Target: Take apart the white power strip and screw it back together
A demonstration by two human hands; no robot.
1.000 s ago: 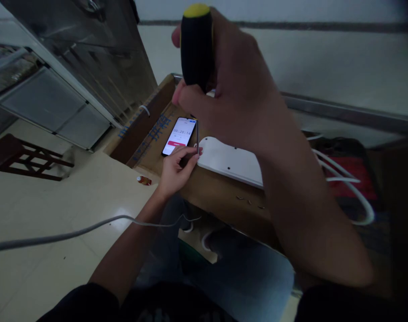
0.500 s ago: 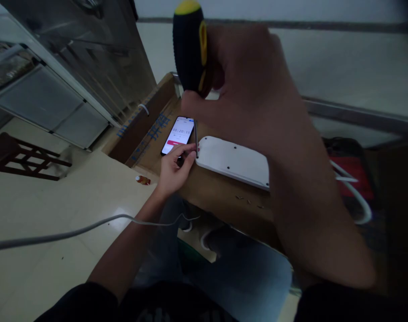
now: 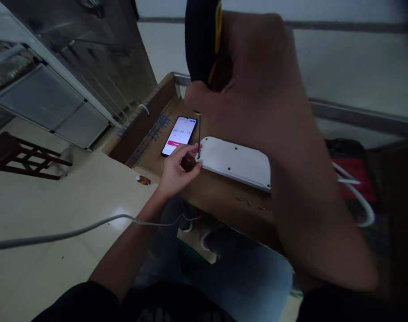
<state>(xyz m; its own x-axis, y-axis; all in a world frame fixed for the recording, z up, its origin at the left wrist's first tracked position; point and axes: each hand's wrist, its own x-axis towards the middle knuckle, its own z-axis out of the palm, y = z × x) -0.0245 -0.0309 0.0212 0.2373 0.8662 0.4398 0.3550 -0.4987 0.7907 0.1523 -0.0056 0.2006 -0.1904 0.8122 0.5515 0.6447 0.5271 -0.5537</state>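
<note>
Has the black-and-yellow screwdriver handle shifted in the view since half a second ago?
Yes. Judged against the lit, black-edged smartphone, the handle has shifted rightward and somewhat up in the picture.

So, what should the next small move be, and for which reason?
Probably a gentle turn of the black-handled screwdriver with yellow trim, held in the right hand: its thin metal shaft stands nearly upright at the left end of the flat white casing, and the left hand has its fingers beside the shaft.
</note>
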